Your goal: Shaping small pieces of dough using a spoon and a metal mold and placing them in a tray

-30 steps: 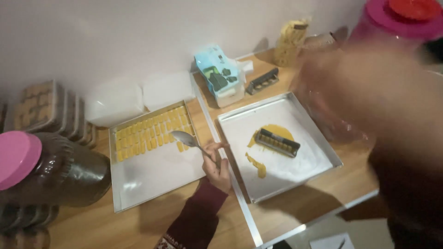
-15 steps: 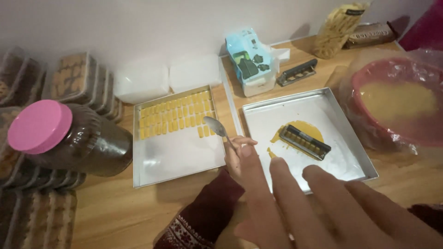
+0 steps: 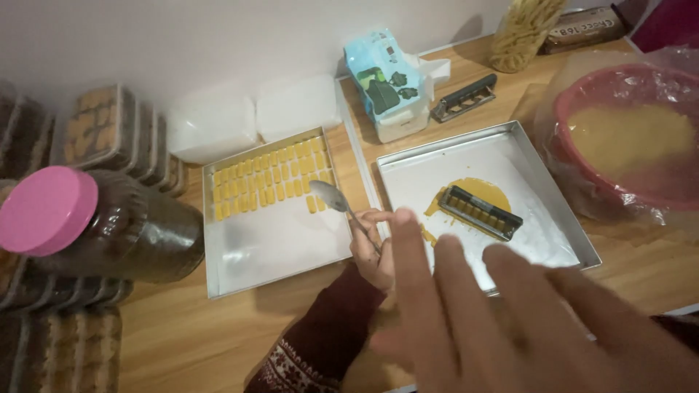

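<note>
While the left hand (image 3: 371,251) pinches a spoon (image 3: 331,196) over the tray (image 3: 280,240) of yellow pieces (image 3: 271,178), the right hand (image 3: 502,320) hovers open, holding nothing; keeping the spoon level should spare the neat rows.

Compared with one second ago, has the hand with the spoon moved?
No. The left hand holds the spoon over the right edge of the tray of yellow pieces, as before; only the camera has shifted.
</note>
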